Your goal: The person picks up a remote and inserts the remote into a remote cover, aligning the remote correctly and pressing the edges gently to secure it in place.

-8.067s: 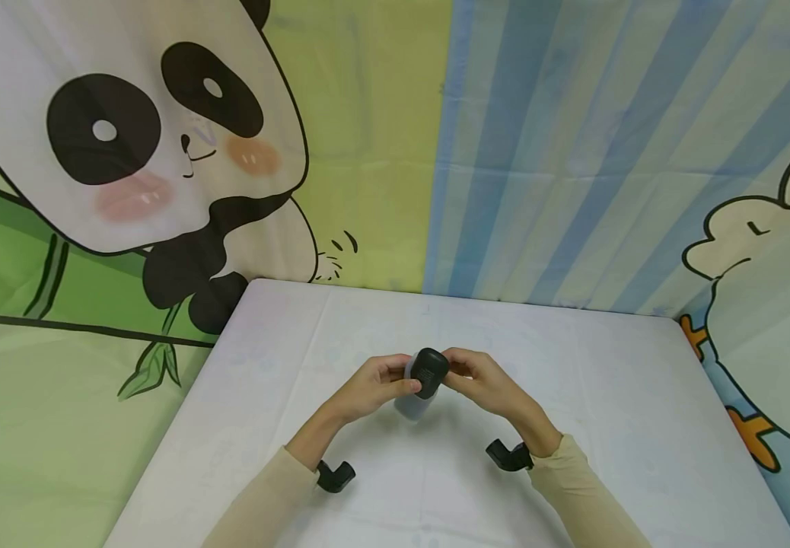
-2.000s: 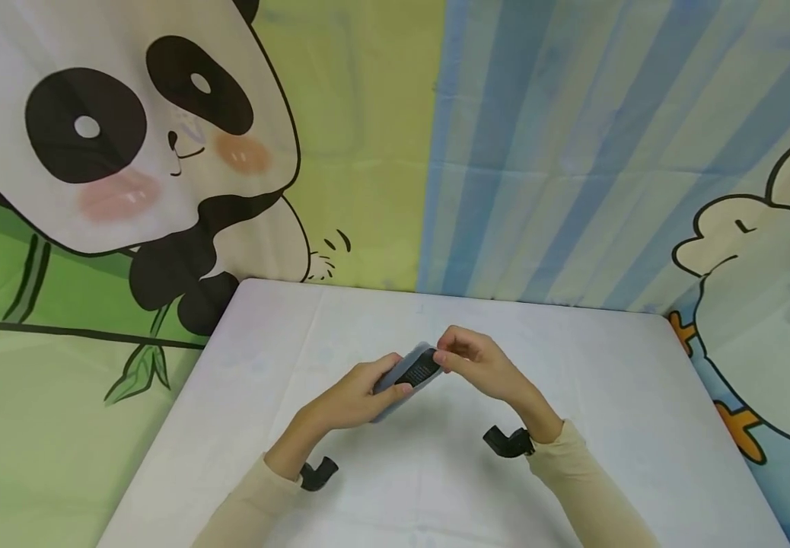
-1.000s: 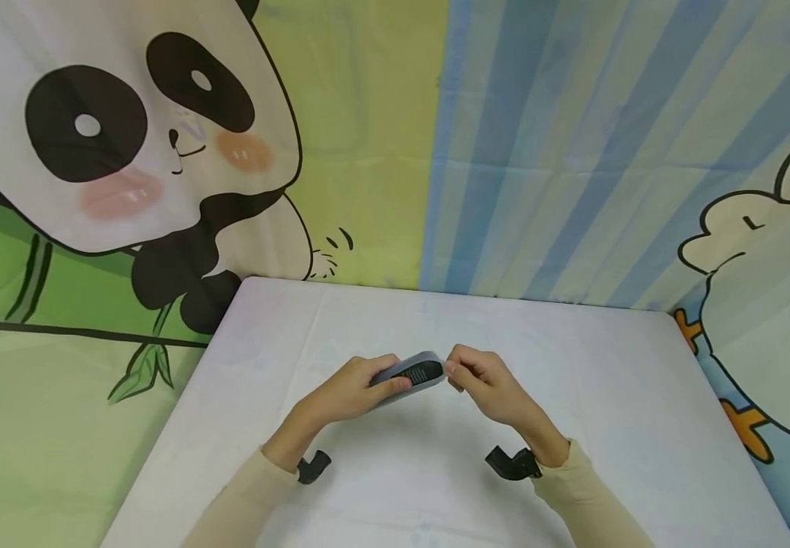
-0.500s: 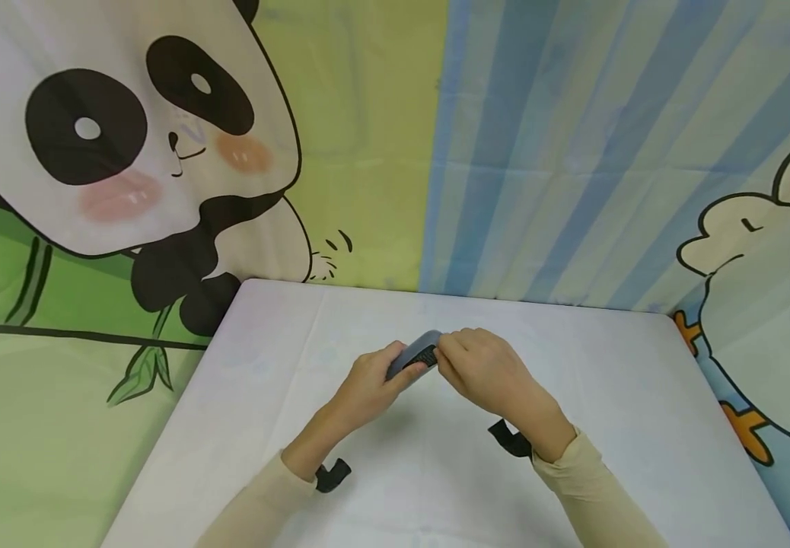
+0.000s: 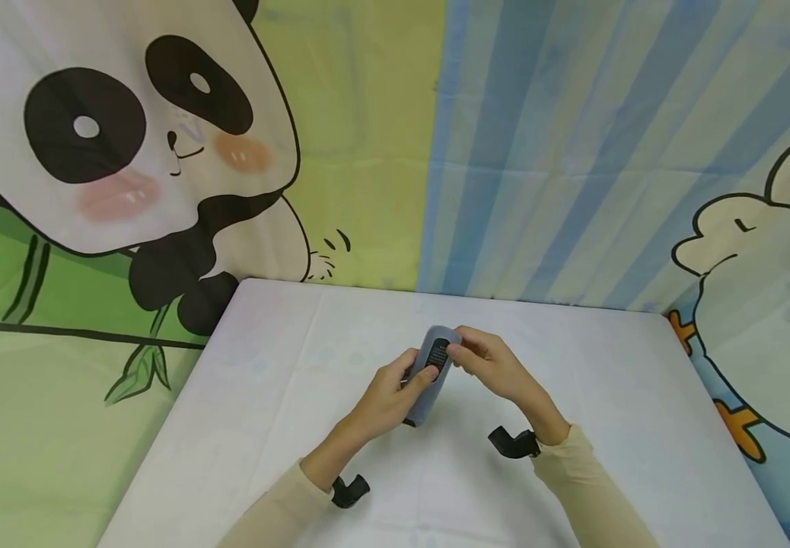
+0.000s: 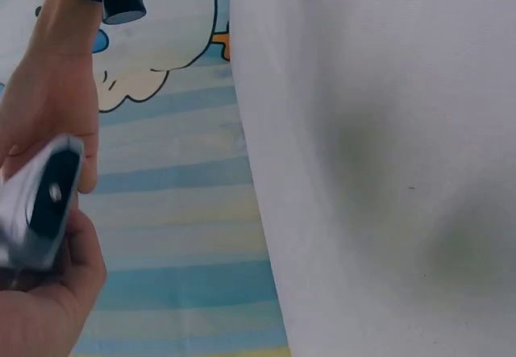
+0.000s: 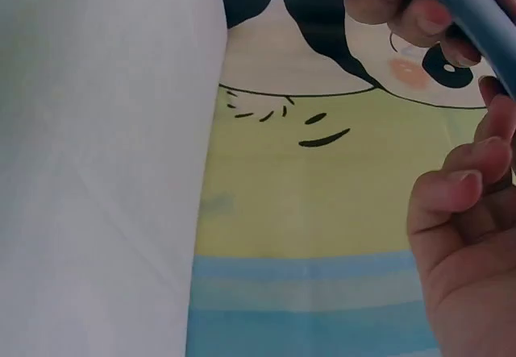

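A slim grey-blue oblong device (image 5: 427,390) with rounded ends is held up over the white table, tilted with its upper end to the right. On its upward face sits a black panel (image 5: 439,350) with small print. My left hand (image 5: 384,396) grips its middle, thumb lying across the panel. At the upper end my right hand (image 5: 494,365) pinches the edge between thumb and curled fingers. The left wrist view shows a black oval end (image 6: 55,192) of the device with a small light mark. In the right wrist view its side (image 7: 472,14) shows smooth, beside the curled fingers (image 7: 451,192).
Under the hands spreads a white table (image 5: 340,327). A printed curtain (image 5: 504,152) with a panda and stripes hangs behind its far edge. Black wrist cameras (image 5: 514,443) stick out inward from the cuffs of both beige sleeves.
Earlier the black panel faced me more fully; later the device lay flatter, pointing right. In the last half second it has turned steeper, and the right hand has uncovered more of its end.
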A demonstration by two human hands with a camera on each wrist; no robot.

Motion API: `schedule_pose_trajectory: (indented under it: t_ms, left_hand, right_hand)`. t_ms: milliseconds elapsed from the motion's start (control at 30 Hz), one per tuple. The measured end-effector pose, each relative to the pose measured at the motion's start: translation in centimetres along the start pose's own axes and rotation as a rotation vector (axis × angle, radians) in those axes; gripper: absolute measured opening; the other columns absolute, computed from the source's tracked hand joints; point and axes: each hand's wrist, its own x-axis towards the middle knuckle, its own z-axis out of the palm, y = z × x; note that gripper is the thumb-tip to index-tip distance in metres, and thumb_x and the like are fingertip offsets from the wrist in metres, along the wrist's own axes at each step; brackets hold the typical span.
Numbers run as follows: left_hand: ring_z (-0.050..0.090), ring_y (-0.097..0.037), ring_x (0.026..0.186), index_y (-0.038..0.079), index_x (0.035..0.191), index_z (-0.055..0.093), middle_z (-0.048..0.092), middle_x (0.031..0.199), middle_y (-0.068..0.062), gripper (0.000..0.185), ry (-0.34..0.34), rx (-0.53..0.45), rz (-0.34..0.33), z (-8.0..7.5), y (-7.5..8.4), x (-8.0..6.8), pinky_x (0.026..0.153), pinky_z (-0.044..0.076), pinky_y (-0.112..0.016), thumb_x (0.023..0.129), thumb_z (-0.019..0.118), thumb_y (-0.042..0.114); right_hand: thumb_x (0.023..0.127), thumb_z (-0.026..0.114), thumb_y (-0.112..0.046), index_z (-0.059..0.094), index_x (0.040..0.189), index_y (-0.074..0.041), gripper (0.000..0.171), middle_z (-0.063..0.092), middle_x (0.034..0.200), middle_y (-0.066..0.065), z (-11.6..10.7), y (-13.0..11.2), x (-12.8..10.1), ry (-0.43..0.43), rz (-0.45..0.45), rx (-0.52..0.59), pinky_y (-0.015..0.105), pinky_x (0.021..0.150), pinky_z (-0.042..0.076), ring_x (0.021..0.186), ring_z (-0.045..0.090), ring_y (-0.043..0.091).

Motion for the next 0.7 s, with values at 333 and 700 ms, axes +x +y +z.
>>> schedule_pose_trajectory:
  t_ms: [333,700]
  left_hand:
    - [0.069,-0.022,0.093,0.003,0.118,0.067,0.071,0.107,-0.008,0.043,-0.109,-0.201,0.047,-1.0,0.5,-0.2,0.080,0.057,-0.038,0.102,0.058,0.041]
    - [0.072,-0.026,0.095,-0.004,0.120,0.067,0.074,0.105,-0.014,0.034,-0.277,-0.254,0.010,-1.8,0.2,-0.5,0.081,0.058,-0.038,0.100,0.066,0.022]
  right_hand:
    - [0.109,0.043,-0.020,0.056,0.097,-0.003,0.025,0.041,0.072,0.012,0.4,0.5,0.4,-0.112,-0.083,0.373,0.035,0.059,0.037,0.062,0.039,0.026]
    - [0.109,0.044,-0.024,0.054,0.094,-0.001,0.029,0.044,0.075,0.013,0.2,0.6,0.1,-0.076,-0.015,0.389,0.033,0.060,0.039,0.064,0.040,0.025]
